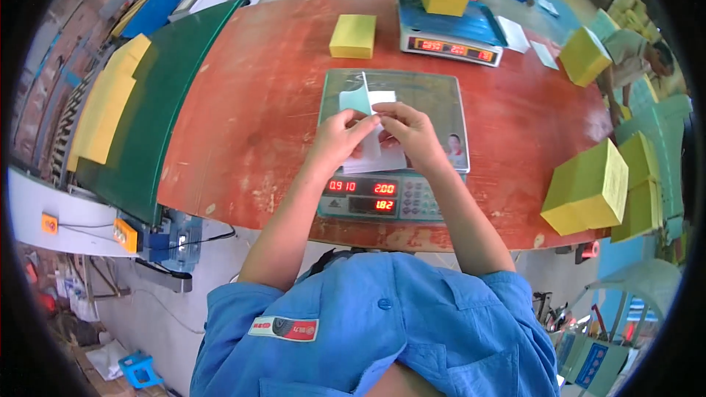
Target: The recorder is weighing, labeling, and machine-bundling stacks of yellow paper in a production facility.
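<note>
Over the scale [434, 103] on the desk [257, 117], the left hand [340, 138] and right hand [409, 129] both pinch a paper sheet [368, 114] that looks light, floppy, easily creased, best held by its edges.

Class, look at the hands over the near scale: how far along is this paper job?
Done: nothing finished shows on the near scale. In hand: left hand and right hand pinch white and pale green paper sheets over its metal pan. Left, as it seems: one yellow block lies on the red table; others wait at the right.
</note>
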Available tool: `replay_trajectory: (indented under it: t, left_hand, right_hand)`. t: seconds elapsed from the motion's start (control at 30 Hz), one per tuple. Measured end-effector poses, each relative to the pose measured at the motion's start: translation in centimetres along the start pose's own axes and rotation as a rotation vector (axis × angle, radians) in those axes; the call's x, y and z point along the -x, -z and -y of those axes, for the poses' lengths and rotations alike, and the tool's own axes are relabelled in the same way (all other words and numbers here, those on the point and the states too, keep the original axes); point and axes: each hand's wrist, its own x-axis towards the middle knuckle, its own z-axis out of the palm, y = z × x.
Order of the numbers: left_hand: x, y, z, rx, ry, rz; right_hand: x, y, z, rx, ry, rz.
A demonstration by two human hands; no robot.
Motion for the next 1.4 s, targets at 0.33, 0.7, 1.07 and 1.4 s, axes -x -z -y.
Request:
replay_trajectory:
  t: [0.33, 0.7, 1.07, 1.4]
  left_hand:
    - [1.2, 0.5, 0.5, 0.048, 0.051, 0.007]
    - [0.5, 0.7, 1.0, 0.049, 0.055, 0.006]
    - [1.0, -0.8, 2.7, -0.223, -0.18, -0.256]
    - [0.2, 0.7, 1.5, 0.262, -0.06, 0.002]
  right_hand:
    - [1.0, -0.9, -0.7, 0.032, 0.019, 0.004]
    - [0.5, -0.5, -1.6, -0.034, 0.022, -0.011]
    - [0.8, -1.5, -1.9, 0.131, 0.112, -0.139]
    - [1.3, -2.6, -1.0, 0.29, 0.181, -0.134]
